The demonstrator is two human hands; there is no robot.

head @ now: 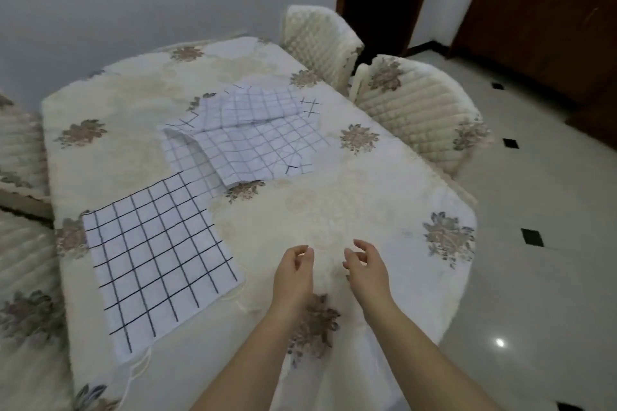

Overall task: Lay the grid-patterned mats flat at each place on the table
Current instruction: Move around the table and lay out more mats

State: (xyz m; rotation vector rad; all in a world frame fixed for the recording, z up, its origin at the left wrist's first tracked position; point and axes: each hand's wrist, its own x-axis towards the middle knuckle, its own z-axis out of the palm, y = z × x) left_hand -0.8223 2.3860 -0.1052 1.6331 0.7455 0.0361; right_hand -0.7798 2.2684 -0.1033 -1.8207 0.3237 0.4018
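One white mat with a black grid (pixel 157 257) lies flat at the near left place on the table (pixel 334 210). A loose, rumpled pile of more grid mats (pixel 247 137) sits overlapping in the middle of the table, some folded over. My left hand (pixel 293 274) and my right hand (pixel 365 265) hover side by side over the bare tablecloth to the right of the flat mat. Both hands hold nothing, with fingers curled and apart.
A cream floral cloth covers the table. Two quilted chairs (pixel 414 110) stand along the far right side, and more quilted seats (pixel 20 150) at the left. Glossy tiled floor (pixel 534 243) lies to the right, with dark wooden doors behind.
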